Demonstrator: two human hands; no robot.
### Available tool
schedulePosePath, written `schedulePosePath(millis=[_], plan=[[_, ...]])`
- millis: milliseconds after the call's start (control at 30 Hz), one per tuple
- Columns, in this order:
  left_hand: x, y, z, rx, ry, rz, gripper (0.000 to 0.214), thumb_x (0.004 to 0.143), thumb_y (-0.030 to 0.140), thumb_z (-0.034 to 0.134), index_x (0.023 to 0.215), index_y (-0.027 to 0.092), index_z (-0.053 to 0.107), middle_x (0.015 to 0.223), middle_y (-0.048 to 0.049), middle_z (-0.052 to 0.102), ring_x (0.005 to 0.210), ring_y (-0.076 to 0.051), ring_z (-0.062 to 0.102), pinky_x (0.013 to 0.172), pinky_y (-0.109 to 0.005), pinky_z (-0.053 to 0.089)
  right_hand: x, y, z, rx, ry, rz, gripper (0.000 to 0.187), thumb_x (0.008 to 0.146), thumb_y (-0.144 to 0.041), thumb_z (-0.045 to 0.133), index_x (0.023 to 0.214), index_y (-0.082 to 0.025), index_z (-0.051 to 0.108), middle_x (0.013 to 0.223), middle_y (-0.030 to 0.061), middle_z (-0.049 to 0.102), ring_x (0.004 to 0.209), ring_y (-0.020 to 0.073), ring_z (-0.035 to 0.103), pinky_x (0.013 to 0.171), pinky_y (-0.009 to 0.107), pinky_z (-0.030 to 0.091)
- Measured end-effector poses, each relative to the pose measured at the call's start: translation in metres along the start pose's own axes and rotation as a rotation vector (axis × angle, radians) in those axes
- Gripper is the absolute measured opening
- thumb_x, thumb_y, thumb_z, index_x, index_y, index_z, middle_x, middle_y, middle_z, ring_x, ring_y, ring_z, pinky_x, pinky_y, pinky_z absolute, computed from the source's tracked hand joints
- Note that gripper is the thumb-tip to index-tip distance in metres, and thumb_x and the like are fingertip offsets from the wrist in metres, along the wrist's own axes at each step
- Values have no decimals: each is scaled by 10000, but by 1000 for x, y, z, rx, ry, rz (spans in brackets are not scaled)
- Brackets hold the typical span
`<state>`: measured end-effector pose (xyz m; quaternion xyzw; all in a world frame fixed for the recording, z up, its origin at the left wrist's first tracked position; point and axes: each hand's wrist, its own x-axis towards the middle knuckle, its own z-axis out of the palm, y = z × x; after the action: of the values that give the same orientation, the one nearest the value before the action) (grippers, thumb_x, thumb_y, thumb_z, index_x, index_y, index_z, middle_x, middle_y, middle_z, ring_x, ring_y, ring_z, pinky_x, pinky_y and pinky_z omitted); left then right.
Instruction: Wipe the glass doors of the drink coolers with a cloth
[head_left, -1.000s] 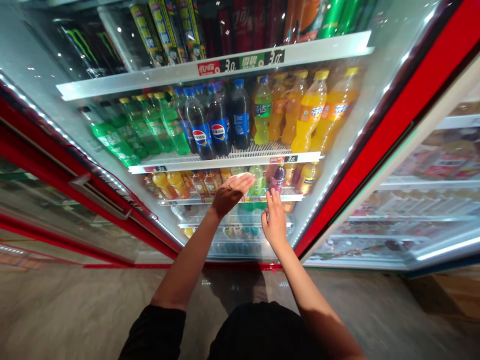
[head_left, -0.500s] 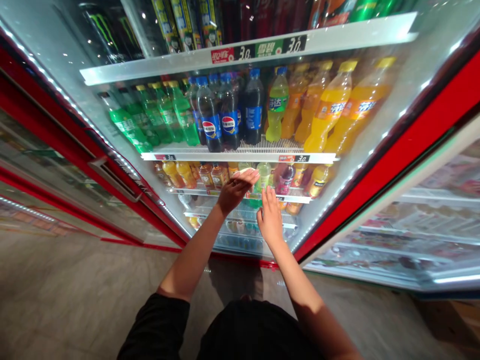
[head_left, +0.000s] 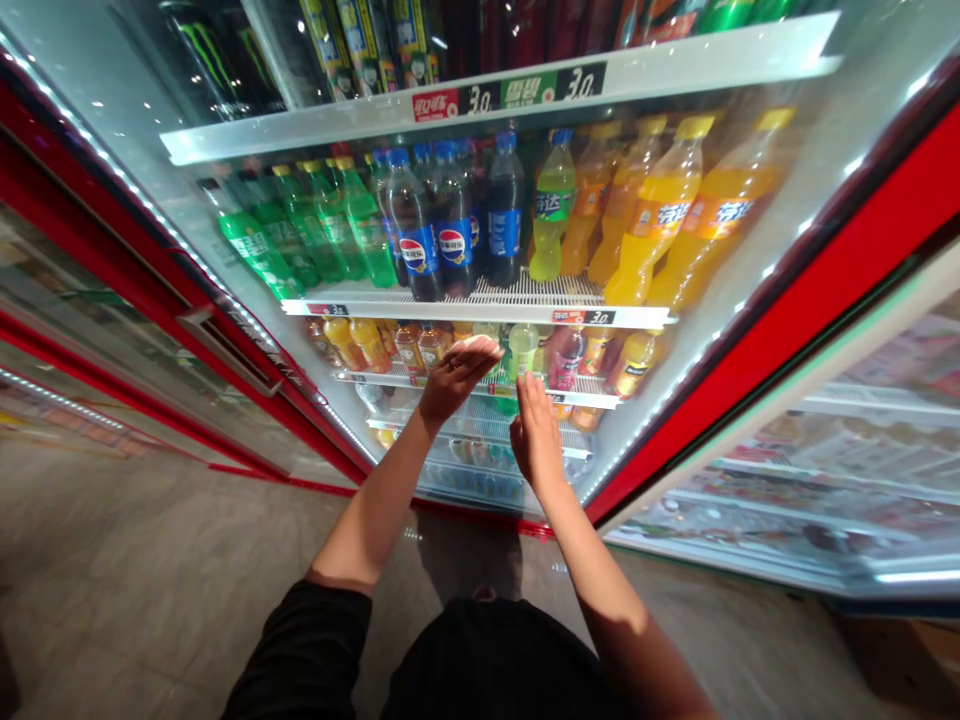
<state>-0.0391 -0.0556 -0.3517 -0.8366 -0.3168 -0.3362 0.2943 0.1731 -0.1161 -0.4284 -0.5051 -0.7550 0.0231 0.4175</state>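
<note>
My left hand (head_left: 457, 378) and right hand (head_left: 535, 435): both open, empty, beside small drink bottles (head_left: 565, 358) on a fridge shelf (head_left: 589, 398).

Top-shelf bottles (head_left: 525, 40) cut off by upper edge, small bottles (head_left: 409, 350) partly hidden behind left hand (head_left: 457, 378), bottom-shelf items (head_left: 480, 482) too small to identify, adjacent cooler contents (head_left: 825, 470) blurred

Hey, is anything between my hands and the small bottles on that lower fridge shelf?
Yes, the glass door of the fridge seems to be in the way. Your left hand and right hand appear to be flat against its outer side, with the small drink bottles behind it.
</note>
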Motion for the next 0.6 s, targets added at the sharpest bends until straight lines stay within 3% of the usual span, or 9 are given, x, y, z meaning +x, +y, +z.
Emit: schedulePosePath(millis=[133, 233, 333, 433, 600], plan=[[15, 19, 10, -9, 34, -150, 691, 1088, 90, 495, 1721, 298, 313, 1605, -101, 609, 1548, -263, 520, 1284, -530, 485, 1, 3, 5, 17, 19, -3, 983, 916, 22, 387, 1765, -317, 27, 1815, 70, 285, 1674, 278, 296, 1335, 579, 383], [8, 21, 14, -25, -71, -113, 687, 1095, 76, 444, 1723, 318, 303, 1598, -77, 622, 1540, -255, 526, 1284, -519, 492, 2, 6, 6, 0, 30, -21, 972, 915, 27, 378, 1767, -317, 59, 1807, 63, 307, 1672, 273, 302, 1330, 575, 394], [-8, 9, 9, -23, -169, -25, 697, 1098, 57, 403, 1723, 339, 284, 1561, -44, 662, 1517, -228, 548, 1270, -488, 511, 2, 7, 5, -19, 36, -24, 966, 925, 24, 361, 1764, -338, 46, 1812, 39, 295, 1676, 255, 291, 1339, 574, 378], [-15, -2, 0, 5, -115, -9, 697, 1098, 52, 433, 1728, 305, 278, 1551, -67, 669, 1516, -223, 552, 1281, -481, 504, 2, 4, 4, -24, 25, -31, 955, 950, 6, 362, 1759, -348, -2, 1828, 23, 241, 1689, 248, 250, 1349, 575, 355], [1, -1, -3, 39, -1, -48, 664, 1092, 33, 440, 1716, 222, 312, 1611, -103, 603, 1575, -210, 471, 1323, -473, 455, 1, -5, 8, -17, 54, -23, 957, 973, -37, 410, 1755, -337, -53, 1850, 40, 154, 1704, 292, 188, 1342, 610, 353]])
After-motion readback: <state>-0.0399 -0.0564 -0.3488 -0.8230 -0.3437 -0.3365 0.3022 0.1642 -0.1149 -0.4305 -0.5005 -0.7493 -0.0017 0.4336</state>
